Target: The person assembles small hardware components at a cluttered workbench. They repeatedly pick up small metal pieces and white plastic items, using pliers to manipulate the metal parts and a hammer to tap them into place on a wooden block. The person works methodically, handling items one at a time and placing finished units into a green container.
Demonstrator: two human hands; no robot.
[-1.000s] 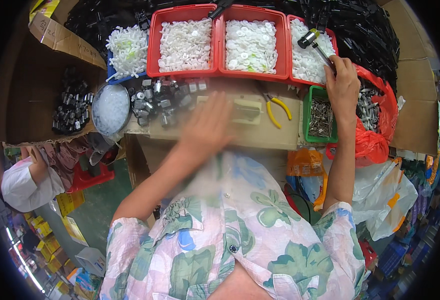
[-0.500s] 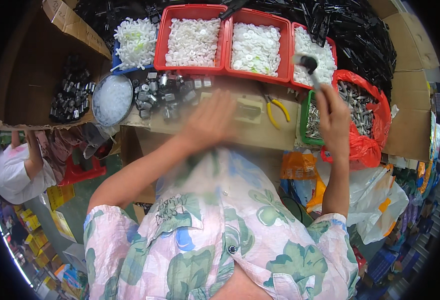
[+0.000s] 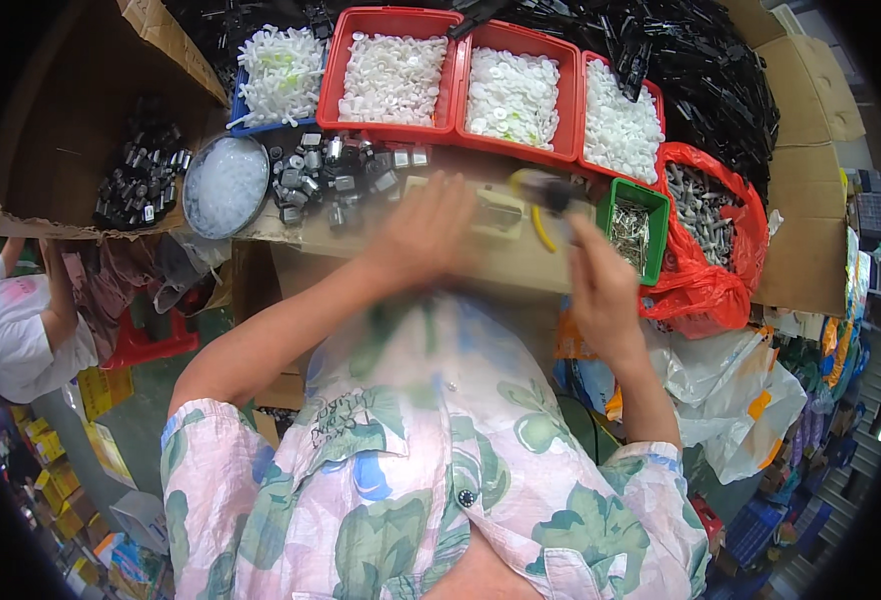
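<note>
I see my right hand clenched around a dark tool just above it, near the surface's front edge; my left hand lies released beside it.

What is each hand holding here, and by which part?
The right hand holds a small dark part by its lower end; blur hides the exact grip. The left hand shows nothing held.

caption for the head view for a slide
Left hand over the bench, right hand lifting a blurred dark part beside red bins of white pieces.
</note>
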